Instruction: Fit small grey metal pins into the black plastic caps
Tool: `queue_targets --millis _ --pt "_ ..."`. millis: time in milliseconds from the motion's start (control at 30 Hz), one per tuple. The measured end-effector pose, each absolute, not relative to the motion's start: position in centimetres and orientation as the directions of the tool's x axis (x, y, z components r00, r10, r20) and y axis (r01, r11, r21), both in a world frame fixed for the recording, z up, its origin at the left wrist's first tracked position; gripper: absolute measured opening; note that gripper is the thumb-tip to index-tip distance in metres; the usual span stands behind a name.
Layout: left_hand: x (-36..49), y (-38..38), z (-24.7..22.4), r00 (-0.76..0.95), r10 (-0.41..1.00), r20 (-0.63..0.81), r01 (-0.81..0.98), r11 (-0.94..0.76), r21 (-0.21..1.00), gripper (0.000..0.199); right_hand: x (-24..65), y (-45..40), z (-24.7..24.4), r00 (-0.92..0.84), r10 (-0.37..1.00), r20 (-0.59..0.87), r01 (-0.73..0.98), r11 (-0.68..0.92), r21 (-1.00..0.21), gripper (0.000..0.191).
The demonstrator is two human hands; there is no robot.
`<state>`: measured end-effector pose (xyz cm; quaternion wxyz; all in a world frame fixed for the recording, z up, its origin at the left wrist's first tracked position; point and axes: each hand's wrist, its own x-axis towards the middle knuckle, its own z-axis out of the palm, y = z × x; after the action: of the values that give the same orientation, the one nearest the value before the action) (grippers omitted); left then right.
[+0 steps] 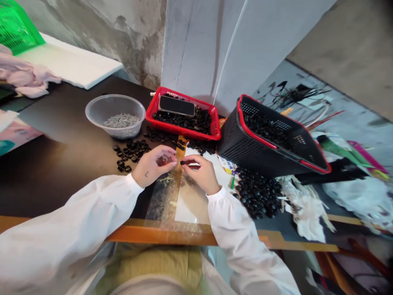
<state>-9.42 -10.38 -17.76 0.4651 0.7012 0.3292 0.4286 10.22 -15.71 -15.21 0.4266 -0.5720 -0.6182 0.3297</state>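
My right hand [202, 174] pinches a small black round part [182, 162] between thumb and fingertips. Just left of it, my left hand [155, 166] is closed, thumb and forefinger brought together at the tips; anything they hold is too small to make out. Both hands are above a white sheet [192, 205] and a worn, clear-taped strip of the table's front. Loose black ring-shaped parts [132, 151] lie beyond my left hand. To the right of my right hand spreads a heap of black round caps [258, 192].
A clear plastic bowl [92, 112] contains small grey metal pieces [122, 121]. Behind my hands, a red basket [184, 132] holds black parts, with a phone [177, 106] on top. At right stands a tall black basket [242, 143] with a red rim. Crumpled white cloth [310, 213] lies beyond the caps.
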Motion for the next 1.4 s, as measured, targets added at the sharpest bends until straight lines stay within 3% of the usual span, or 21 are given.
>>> queue_targets --millis 167,700,1033,1400 --pt "-9.2 -10.6 -17.7 0.443 0.844 0.303 0.093 -0.379 0.921 0.031 9.3 -16.1 -15.5 0.015 0.996 0.083 0.314 0.074 -0.946 0.017" --pt "-9.4 -10.6 -17.8 0.429 0.839 0.335 0.187 -0.445 0.876 0.031 9.5 -16.2 -16.3 0.047 0.998 0.049 0.211 0.038 -0.977 0.021" --pt "-9.5 -11.0 -17.6 0.446 0.725 0.525 0.217 -0.657 0.722 0.022 9.3 -16.0 -16.8 0.056 0.991 -0.125 -0.071 -0.121 -0.99 0.028" --pt "-9.4 -10.8 -17.9 0.387 0.863 0.326 0.164 -0.412 0.896 0.029 9.3 -16.3 -16.4 0.012 0.982 -0.189 -0.16 -0.185 -0.97 0.026"
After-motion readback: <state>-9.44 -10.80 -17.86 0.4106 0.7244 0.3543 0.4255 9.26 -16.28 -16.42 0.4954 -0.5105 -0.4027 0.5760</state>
